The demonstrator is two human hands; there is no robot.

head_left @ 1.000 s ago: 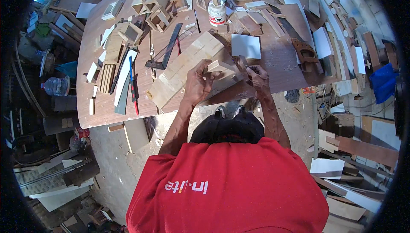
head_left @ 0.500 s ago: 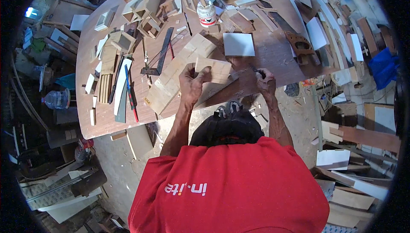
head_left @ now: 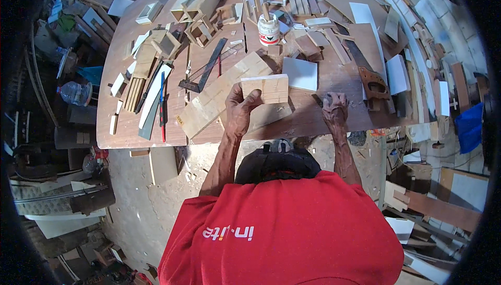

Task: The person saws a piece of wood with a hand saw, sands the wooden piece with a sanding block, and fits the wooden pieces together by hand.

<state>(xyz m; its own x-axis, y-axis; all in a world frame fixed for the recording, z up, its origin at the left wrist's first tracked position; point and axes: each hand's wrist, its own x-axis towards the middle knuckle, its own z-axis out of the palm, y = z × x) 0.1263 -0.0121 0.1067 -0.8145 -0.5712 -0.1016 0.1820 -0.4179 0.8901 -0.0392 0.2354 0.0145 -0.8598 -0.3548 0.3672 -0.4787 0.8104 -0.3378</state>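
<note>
My left hand (head_left: pixel 241 105) is closed round a small pale wooden block (head_left: pixel 271 89), thumb across its grooved or lined face, raised over a longer light wooden board (head_left: pixel 198 113). My right hand (head_left: pixel 335 106) is down on the tabletop to the right, fingers curled over a dark narrow tool (head_left: pixel 317 98) whose end juts out to the left; its exact kind I cannot make out. A white square panel (head_left: pixel 302 72) lies just beyond the block.
The brown worktable (head_left: pixel 130 133) carries a glue tub (head_left: pixel 269 32), small wooden boxes (head_left: pixel 201 32), a metal square (head_left: pixel 203 79), a handsaw (head_left: pixel 374 84) and several offcuts. Stacks of boards (head_left: pixel 428 201) crowd the right side; a plastic bottle (head_left: pixel 73 92) sits at left.
The block in my left hand has been turned and raised to show its broad face. My right hand has moved away from it to the right and down onto the table.
</note>
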